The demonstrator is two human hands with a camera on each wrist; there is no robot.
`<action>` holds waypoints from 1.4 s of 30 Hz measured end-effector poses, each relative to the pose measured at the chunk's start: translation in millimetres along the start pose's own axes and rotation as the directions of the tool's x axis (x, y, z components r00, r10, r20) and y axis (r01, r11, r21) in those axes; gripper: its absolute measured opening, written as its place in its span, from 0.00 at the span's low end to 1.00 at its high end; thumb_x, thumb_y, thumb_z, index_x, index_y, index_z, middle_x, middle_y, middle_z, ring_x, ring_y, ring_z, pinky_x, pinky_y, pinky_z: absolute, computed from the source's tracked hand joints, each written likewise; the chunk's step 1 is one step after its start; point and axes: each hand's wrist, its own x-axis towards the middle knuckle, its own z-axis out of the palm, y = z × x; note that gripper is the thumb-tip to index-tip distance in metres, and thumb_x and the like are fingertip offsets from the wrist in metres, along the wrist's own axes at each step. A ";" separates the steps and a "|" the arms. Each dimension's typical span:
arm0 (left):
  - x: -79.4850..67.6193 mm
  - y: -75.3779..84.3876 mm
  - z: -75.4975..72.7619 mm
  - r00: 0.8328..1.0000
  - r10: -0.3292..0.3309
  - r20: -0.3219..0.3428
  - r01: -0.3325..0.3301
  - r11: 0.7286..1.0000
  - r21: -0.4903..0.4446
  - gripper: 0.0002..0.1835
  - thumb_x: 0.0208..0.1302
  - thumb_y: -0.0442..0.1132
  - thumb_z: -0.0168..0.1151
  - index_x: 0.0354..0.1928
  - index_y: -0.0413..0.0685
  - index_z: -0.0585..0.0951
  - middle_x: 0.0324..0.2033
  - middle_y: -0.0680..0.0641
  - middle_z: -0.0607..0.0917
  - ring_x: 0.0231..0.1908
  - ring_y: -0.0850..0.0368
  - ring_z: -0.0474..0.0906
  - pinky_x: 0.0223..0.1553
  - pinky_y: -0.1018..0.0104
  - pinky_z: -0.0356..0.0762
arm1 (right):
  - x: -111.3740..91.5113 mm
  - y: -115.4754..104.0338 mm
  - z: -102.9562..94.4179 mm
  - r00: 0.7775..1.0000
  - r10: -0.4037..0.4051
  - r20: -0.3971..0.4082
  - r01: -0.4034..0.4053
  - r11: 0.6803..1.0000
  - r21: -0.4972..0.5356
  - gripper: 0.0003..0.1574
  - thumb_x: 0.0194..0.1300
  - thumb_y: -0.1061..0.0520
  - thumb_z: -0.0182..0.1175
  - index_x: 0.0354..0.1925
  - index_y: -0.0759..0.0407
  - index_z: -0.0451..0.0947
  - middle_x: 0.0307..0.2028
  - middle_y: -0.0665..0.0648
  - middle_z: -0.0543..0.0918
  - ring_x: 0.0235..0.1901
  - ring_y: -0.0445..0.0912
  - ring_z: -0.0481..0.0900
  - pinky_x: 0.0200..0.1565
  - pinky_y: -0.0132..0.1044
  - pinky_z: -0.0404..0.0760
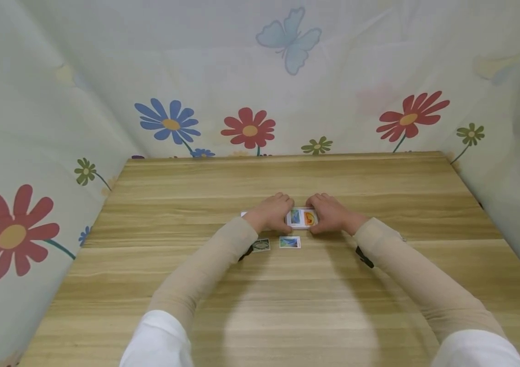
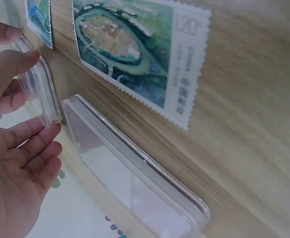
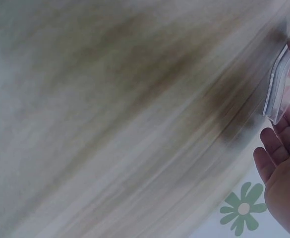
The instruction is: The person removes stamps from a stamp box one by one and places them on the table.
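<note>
A clear plastic case (image 1: 303, 226) with two pictured stamps showing in it lies between the two hands at mid-table. My left hand (image 1: 271, 212) grips its left end, thumb on the near edge and fingers at the far edge. The right end is held the same way by my right hand (image 1: 332, 214). On the near side, two loose stamps lie apart: a blue-green one (image 1: 290, 242) and a green one marked 120 (image 2: 130, 42), partly covered by the left wrist in the head view. A second clear case (image 2: 130, 168) rests beyond the left wrist, mostly hidden from the head camera.
The wooden table (image 1: 306, 295) reaches back to a white cloth (image 1: 347, 86) printed with flowers and a butterfly. A small pale thing (image 1: 402, 236) peeks out beside the right forearm, too covered to identify.
</note>
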 end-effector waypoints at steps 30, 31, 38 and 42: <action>22.0 19.9 -8.9 0.997 0.029 -0.066 -0.028 0.999 0.023 0.37 0.50 0.60 0.63 0.59 0.47 0.69 0.56 0.49 0.73 0.59 0.53 0.64 0.64 0.52 0.56 | -27.5 17.0 -21.2 0.999 0.038 -0.030 -0.040 0.998 -0.056 0.40 0.41 0.49 0.69 0.50 0.65 0.68 0.47 0.64 0.73 0.48 0.56 0.67 0.52 0.52 0.67; 23.0 21.2 -9.3 0.997 0.032 -0.071 -0.030 0.999 0.032 0.37 0.50 0.61 0.63 0.59 0.47 0.69 0.56 0.49 0.73 0.59 0.53 0.64 0.64 0.52 0.56 | -28.6 18.0 -22.0 0.999 0.043 -0.032 -0.045 0.997 -0.058 0.40 0.40 0.49 0.69 0.50 0.65 0.68 0.47 0.63 0.73 0.48 0.56 0.67 0.52 0.52 0.67; 30.8 33.6 -14.1 0.995 0.056 -0.082 -0.051 0.997 0.060 0.38 0.51 0.61 0.62 0.60 0.47 0.68 0.58 0.48 0.72 0.61 0.51 0.63 0.65 0.51 0.55 | -38.6 25.5 -30.4 0.998 0.064 -0.027 -0.066 0.996 -0.062 0.38 0.41 0.51 0.68 0.50 0.65 0.68 0.47 0.64 0.73 0.50 0.57 0.66 0.54 0.54 0.65; 37.4 40.8 -11.8 0.995 0.066 -0.078 -0.059 0.993 0.098 0.38 0.52 0.63 0.60 0.59 0.47 0.68 0.57 0.47 0.72 0.60 0.51 0.64 0.65 0.51 0.55 | -45.8 29.7 -33.9 0.997 0.073 -0.014 -0.074 0.995 -0.073 0.38 0.42 0.52 0.68 0.50 0.65 0.68 0.47 0.64 0.72 0.49 0.57 0.66 0.54 0.54 0.64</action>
